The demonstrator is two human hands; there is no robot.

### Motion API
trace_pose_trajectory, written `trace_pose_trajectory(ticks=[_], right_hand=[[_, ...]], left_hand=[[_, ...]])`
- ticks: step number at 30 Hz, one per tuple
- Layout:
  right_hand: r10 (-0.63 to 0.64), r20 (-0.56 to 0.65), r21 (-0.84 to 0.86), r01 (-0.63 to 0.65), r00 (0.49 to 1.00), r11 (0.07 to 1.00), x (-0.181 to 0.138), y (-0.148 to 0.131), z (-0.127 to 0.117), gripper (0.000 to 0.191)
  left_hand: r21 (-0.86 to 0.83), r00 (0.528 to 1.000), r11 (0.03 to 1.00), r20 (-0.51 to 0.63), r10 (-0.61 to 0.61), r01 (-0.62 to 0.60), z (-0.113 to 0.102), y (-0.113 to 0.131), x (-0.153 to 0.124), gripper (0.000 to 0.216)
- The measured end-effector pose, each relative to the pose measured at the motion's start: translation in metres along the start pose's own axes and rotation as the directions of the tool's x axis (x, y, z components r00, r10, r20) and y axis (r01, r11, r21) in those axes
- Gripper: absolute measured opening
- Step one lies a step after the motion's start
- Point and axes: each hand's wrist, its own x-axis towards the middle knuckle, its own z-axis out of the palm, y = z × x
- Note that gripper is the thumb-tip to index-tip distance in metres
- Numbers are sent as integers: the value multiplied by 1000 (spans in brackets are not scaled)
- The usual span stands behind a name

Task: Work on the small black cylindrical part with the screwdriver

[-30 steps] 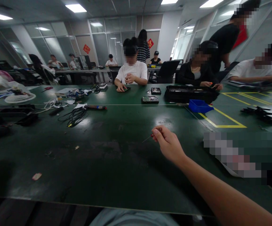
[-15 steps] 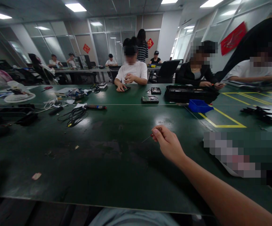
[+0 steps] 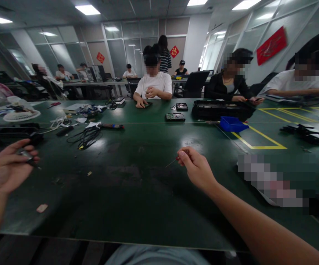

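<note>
My right hand (image 3: pixel 196 167) hovers over the middle of the dark green table (image 3: pixel 137 184), its fingers pinched on a thin screwdriver (image 3: pixel 173 161) whose metal tip points left. My left hand (image 3: pixel 6 167) is at the left edge, palm up, with the fingers curled round a small dark and silver part (image 3: pixel 25 154) that I cannot name.
Black cables (image 3: pixel 86 137), a marker-like tool (image 3: pixel 111 126) and clutter lie far left. Hard drives (image 3: pixel 175 117), a black tray (image 3: pixel 221 109) and a blue bin (image 3: pixel 233 124) stand at the back. Yellow tape marks the right. Several people sit across the table.
My left hand has come into view at the left with a small part in it. My right hand has stayed in place with the screwdriver.
</note>
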Motion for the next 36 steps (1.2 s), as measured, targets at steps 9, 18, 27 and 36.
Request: trace_pose_trajectory(ticks=[9,18,27,36], right_hand=[[-40,-39,13,41,998,999,-3,-5,-5,29],[-130,-200,103,153,971,983,-9,-12,-11,28],[-131,-318,231,211,939,950,-11,-12,-8,24],[-205,-202,8,211,958,977,-12,-15,-8,18]], left_hand=[[197,603,979,788,-125,-55,134,-34,-94,52],[183,482,920,876,7,-346,227,-62,-150,49],[10,404,891,894,196,-455,229,-95,-152,41],[-13,376,873,899,223,-488,229,-99,-146,37]])
